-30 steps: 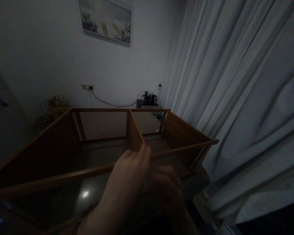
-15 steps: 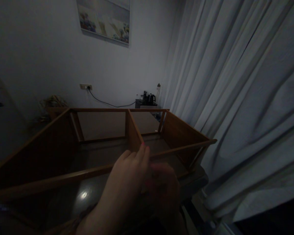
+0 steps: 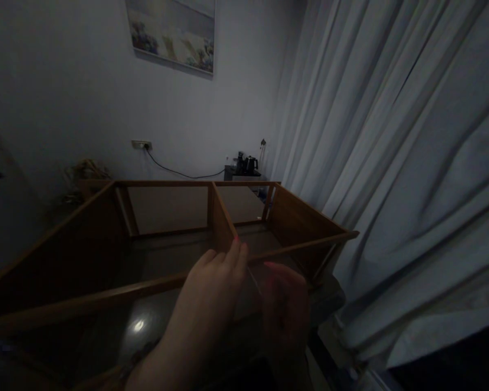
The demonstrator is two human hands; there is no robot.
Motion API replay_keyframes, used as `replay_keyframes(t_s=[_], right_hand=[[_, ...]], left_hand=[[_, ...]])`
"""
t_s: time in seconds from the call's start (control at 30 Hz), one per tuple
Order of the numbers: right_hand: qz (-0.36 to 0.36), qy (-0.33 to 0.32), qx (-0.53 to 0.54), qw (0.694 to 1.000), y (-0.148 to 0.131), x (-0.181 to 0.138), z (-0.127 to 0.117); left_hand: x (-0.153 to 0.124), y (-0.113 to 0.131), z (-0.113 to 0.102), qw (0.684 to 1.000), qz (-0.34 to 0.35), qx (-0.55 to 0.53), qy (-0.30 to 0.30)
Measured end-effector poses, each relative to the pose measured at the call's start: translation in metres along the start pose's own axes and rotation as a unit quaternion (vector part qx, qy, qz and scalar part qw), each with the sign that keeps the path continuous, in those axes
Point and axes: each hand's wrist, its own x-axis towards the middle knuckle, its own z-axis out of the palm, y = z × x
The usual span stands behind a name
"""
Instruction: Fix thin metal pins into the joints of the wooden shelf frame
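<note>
A brown wooden frame [image 3: 101,296] with side panels and a middle divider [image 3: 224,212] stretches before me. My left hand [image 3: 215,277] is closed over the front rail where the divider meets it, fingertips at the divider's end. Whatever may lie under those fingers is hidden. Just to its right, in front of the rail, is my right hand [image 3: 287,301], smeared by motion, with curled fingers and the index finger pointing toward the left hand. Between the hands runs a thin pale line [image 3: 254,279], like a slim rod; its kind cannot be made out.
The frame rests on a dark, glossy tabletop [image 3: 146,315] reflecting a light. White curtains [image 3: 391,163] hang close on the right. At the back, a black kettle [image 3: 251,164] stands on a small cabinet, its cable running to a wall socket [image 3: 142,145]. A picture [image 3: 173,35] hangs above.
My right hand has moved slightly right, away from the left hand, and the thin pale line now shows between them. My left hand stays at the divider joint.
</note>
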Motion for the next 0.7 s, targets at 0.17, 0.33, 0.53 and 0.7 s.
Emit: replay_keyframes(t_s=[0.17,0.33,0.53,0.7], right_hand=[[0.013,-0.043,0.007,0.999,0.005,0.001,-0.007],[-0.067,-0.049,-0.017,0.996,0.017,0.003,-0.015],[-0.109,-0.033,-0.05,0.992,0.025,0.003,-0.021],[-0.135,-0.055,-0.09,0.985,0.023,0.007,-0.022]], left_hand=[[0.0,0.0,-0.002,1.0,-0.004,0.002,-0.014],[0.001,0.001,-0.002,1.0,-0.002,0.0,-0.023],[-0.001,0.001,-0.001,1.0,-0.004,0.007,-0.001],[-0.001,0.001,-0.001,1.0,-0.005,0.013,0.004]])
